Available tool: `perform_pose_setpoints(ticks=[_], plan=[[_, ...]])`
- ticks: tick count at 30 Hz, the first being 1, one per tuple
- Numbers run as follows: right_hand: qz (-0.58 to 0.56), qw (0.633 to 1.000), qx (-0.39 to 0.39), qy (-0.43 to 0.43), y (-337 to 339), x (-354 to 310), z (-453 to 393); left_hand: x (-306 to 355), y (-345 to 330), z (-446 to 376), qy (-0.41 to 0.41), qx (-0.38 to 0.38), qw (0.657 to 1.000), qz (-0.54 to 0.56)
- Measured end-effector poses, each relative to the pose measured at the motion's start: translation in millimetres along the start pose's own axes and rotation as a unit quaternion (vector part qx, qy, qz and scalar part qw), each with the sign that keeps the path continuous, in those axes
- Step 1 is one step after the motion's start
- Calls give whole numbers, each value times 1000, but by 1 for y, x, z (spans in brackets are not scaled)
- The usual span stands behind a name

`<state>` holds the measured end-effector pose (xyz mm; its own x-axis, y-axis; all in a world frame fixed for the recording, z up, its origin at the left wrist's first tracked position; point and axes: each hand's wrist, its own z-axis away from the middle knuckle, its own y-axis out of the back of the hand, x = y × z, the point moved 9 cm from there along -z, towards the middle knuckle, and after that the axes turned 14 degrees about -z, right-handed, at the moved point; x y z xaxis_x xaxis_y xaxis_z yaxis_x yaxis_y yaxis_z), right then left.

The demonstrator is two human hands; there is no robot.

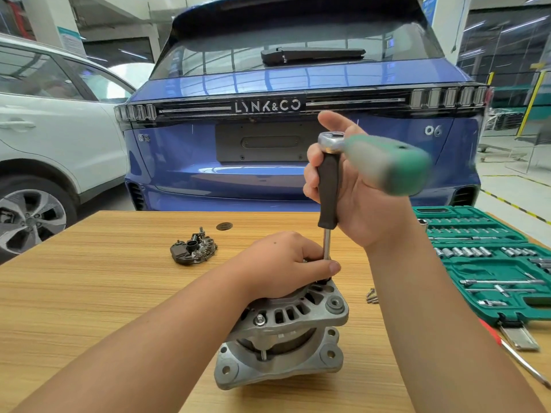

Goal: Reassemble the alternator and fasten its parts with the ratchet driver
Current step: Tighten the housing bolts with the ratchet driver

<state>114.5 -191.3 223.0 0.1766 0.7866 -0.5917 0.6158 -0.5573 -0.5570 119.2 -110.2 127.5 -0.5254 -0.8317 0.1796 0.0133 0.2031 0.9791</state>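
The silver alternator [286, 332] stands on the wooden table [104, 281] in front of me. My left hand [280, 263] rests on its top, fingers curled over the housing, thumb beside the driver's steel shaft. My right hand [351, 189] grips the black handle of the upright driver [328, 192]. A ratchet [384, 162] with a green handle, blurred, sits on the driver's top end. The driver's tip meets the alternator's upper rim behind my left thumb; the bolt there is hidden. A dark rectifier plate [193, 248] lies apart at the left.
An open green socket set case [489, 257] lies at the right of the table, with a red-handled screwdriver [515, 356] in front of it. A few loose bolts [372, 296] lie beside the alternator. A blue car [268, 162] stands right behind the table, a white car [44, 138] at the left.
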Motion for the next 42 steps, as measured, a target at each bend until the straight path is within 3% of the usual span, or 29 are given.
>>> perform_pose_setpoints(ticks=[2, 4, 5, 7, 10, 13, 17, 19, 21, 23, 25, 26, 28, 32, 38, 42], plan=[[133, 984, 82, 85, 8, -14, 3, 2, 0, 0, -7, -3, 1000, 4], [307, 916, 157, 206, 4, -34, 13, 3, 0, 1, -13, 0, 1000, 15], [334, 897, 170, 235, -1, -37, 16, 3, 1, 1, -16, 1, 1000, 18], [289, 920, 179, 194, -1, -31, 16, 4, 0, 1, -20, 0, 1000, 17], [98, 984, 150, 9, 3, -11, 7, 4, 1, 1, -19, 4, 1000, 7], [-18, 988, 124, -92, 3, 0, 6, 2, 1, 1, -16, 6, 1000, 12], [-75, 985, 107, -114, 2, 7, 6, 0, 0, 0, -6, 6, 1000, 10], [-78, 989, 114, -45, 6, -4, 4, 0, 0, -1, -6, 5, 1000, 10], [36, 986, 118, 115, 8, -30, 6, 0, 0, -1, -4, 1, 1000, 3], [251, 924, 93, 273, -8, -52, 15, 1, 0, -1, -4, -4, 1000, 16], [367, 873, 35, 319, -24, -47, 18, 1, 0, 0, -6, -3, 1000, 27], [384, 870, 13, 309, -26, -42, 17, 1, 0, 0, -6, -1, 1000, 26], [360, 894, -29, 264, -27, -33, 14, 1, 1, 0, -4, 0, 1000, 21], [156, 977, -93, 111, -19, -14, 6, -1, 0, 0, 3, -3, 1000, 27], [79, 994, -55, 56, -10, -6, 0, -2, 0, -2, 4, 0, 1000, 23], [158, 979, 64, 108, 2, -17, 2, -1, 0, -1, 0, -2, 1000, 14]])
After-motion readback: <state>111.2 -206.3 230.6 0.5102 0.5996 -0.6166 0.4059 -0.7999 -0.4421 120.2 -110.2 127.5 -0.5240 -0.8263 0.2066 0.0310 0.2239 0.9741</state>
